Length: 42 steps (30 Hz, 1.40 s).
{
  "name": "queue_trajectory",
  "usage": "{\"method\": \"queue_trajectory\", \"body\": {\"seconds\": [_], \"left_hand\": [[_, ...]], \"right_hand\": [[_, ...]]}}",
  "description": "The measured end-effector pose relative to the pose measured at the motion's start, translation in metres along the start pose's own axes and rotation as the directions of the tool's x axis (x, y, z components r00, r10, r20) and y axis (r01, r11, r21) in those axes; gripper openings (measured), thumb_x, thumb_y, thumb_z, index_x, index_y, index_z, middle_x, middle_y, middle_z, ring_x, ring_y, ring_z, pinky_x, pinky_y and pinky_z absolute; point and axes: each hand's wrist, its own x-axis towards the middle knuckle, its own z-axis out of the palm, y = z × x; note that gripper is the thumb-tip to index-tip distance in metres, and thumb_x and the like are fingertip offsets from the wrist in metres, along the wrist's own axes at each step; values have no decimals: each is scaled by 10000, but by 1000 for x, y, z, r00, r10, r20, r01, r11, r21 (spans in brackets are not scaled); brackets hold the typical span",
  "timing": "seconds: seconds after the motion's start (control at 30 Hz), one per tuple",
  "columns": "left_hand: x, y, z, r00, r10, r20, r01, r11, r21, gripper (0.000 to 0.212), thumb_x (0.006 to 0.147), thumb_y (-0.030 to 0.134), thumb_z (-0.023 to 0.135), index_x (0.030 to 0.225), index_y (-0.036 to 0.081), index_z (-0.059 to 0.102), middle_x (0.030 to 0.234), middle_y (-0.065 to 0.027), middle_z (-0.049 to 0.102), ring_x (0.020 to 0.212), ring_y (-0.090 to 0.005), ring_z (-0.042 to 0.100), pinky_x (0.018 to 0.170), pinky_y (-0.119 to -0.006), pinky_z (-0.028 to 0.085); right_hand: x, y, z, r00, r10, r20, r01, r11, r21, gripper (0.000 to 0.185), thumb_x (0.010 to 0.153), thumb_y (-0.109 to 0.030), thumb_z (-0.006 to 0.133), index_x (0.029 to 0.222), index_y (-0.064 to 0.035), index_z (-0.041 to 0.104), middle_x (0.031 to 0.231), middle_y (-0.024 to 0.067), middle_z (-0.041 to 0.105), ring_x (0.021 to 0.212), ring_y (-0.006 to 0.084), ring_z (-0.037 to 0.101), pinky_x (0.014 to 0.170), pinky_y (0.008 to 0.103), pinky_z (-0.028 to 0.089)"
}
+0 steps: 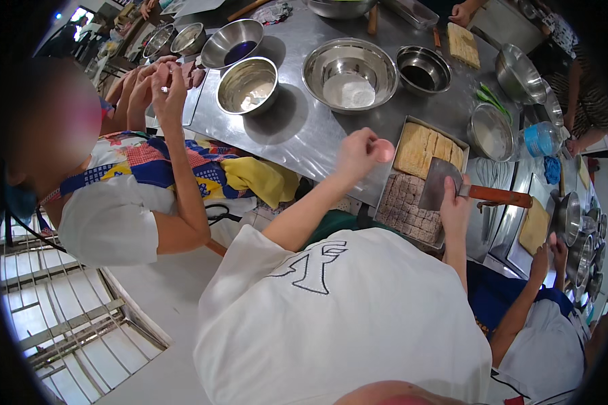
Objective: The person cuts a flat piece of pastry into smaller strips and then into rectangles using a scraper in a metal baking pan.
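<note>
My left hand [355,154] holds a small round pink object [383,151] above the steel table, just left of a rectangular metal tray [467,144]. What the object is made of cannot be made out. In my right hand [454,206] is a wide-bladed metal scraper [437,185] with a wooden handle [501,195] that points right. Its blade lies over the tray. A golden baked slab [420,144], cut into strips, fills the tray's far half. Nearer me, a greyish-purple slab [405,205] is scored into small squares. The blade hides part of both slabs.
Beyond the tray are a steel bowl with white powder [349,91], a dark-bottomed bowl [424,71] and a batter-smeared bowl [248,86]. On the right are a whisk [491,174] and a plastic bottle [539,139]. People work close on both sides [182,217].
</note>
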Motion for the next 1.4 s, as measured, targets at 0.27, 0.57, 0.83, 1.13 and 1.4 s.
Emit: {"method": "queue_trajectory", "body": {"seconds": [0.27, 0.57, 0.83, 1.13, 1.4], "left_hand": [[6, -79, 14, 997, -70, -10, 70, 953, 293, 203, 765, 161, 679, 928, 43, 654, 818, -185, 671, 772, -363, 656, 689, -456, 512], [0, -94, 27, 985, -106, 133, 66, 960, 273, 246, 732, 182, 714, 901, 21, 640, 877, -195, 668, 821, -378, 651, 733, -447, 515], [19, -89, 13, 968, -148, 205, 130, 986, 101, 202, 777, 96, 692, 917, -3, 585, 871, -177, 655, 741, -314, 658, 637, -399, 542], [29, -72, 1, 916, -180, 359, 253, 953, -167, 169, 870, 58, 607, 1019, 15, 674, 855, -91, 675, 725, -159, 668, 524, -281, 573], [12, -36, 1, 808, -253, 531, 579, 501, -643, 238, 861, 63, 583, 1094, 17, 597, 889, -71, 636, 789, -214, 691, 656, -335, 588]], "right_hand": [[1, 1, 1, 1000, 8, -11, -8, 1000, -7, 469, 974, -341, 559, 1281, 8, 498, 1116, 292, 585, 1024, 449, 576, 881, 453, 459], [0, -19, -8, 997, -45, -61, 46, 999, 12, 377, 979, -298, 549, 1187, 17, 544, 1005, 265, 617, 939, 428, 592, 827, 450, 461], [-4, -14, -10, 994, -13, -107, 17, 999, 32, 349, 971, -271, 564, 1160, 22, 551, 970, 253, 624, 909, 419, 599, 806, 436, 465], [1, -34, -24, 995, 80, -59, -80, 997, 9, 401, 966, -297, 571, 1189, 34, 537, 985, 256, 633, 909, 417, 608, 798, 421, 470], [-10, -34, -28, 988, 67, -136, -64, 998, 23, 381, 964, -301, 571, 1180, 13, 554, 959, 256, 638, 891, 430, 612, 787, 425, 476]]}}
